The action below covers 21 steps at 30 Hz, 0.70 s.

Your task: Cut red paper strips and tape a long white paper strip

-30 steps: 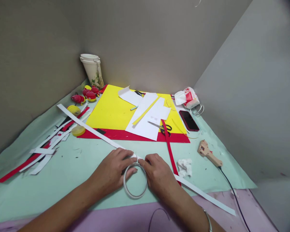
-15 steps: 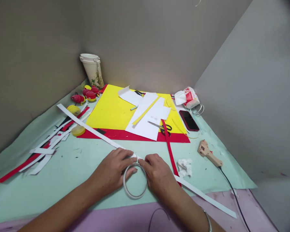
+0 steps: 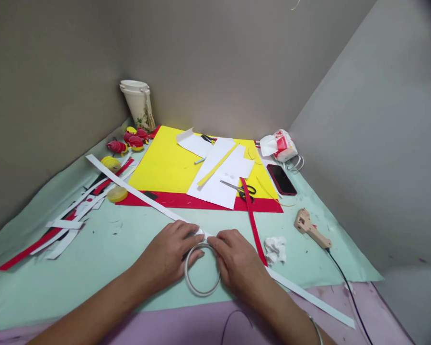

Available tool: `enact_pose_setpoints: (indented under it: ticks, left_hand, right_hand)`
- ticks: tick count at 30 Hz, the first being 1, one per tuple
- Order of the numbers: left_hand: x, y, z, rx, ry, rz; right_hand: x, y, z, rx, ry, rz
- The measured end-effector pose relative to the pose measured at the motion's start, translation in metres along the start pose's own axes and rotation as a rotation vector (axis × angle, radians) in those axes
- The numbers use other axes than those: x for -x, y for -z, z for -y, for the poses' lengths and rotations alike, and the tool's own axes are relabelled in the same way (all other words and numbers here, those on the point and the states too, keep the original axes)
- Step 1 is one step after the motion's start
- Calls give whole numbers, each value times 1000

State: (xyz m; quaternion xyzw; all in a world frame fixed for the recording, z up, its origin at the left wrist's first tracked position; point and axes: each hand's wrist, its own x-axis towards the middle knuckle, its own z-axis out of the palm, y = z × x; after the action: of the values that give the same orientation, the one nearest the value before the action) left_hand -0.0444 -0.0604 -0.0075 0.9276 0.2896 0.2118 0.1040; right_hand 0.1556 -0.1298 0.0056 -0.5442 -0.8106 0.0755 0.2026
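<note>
My left hand (image 3: 170, 254) lies on the green table cover, its fingers pressed down on a long white paper strip (image 3: 136, 194) and on the rim of a thin white tape ring (image 3: 201, 287). My right hand (image 3: 237, 261) is curled on the ring's right side, fingertips pinched at the strip where the tape end meets it. The strip runs diagonally from the far left to the near right edge and passes under both hands. A red paper strip (image 3: 250, 218) lies just right of my right hand.
Yellow and red sheets (image 3: 165, 165) with white paper and scissors (image 3: 242, 189) lie beyond. A phone (image 3: 280, 179), a tissue pack (image 3: 278, 145), a glue gun (image 3: 311, 229) with its cord, a crumpled tissue (image 3: 275, 248), a stack of paper cups (image 3: 138, 103) and paper scraps (image 3: 64, 225) surround the spot.
Both hands stay on the tape ring and strip; my right hand has shifted slightly left along the strip. The view has barely moved.
</note>
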Motion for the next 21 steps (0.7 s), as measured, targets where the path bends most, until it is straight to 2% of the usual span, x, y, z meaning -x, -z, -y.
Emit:
enact_pose_setpoints:
  ticks: [6, 18, 21]
  left_hand:
    - [-1, 1, -1, 4, -9, -11]
    - [0, 1, -1, -17, -18, -20]
    - [-1, 2, -1, -19, -17, -4]
  right_hand:
    - [4, 9, 23, -90, 40, 91]
    - [22, -8, 50, -149, 9, 28]
    - [22, -4, 49, -186, -70, 31]
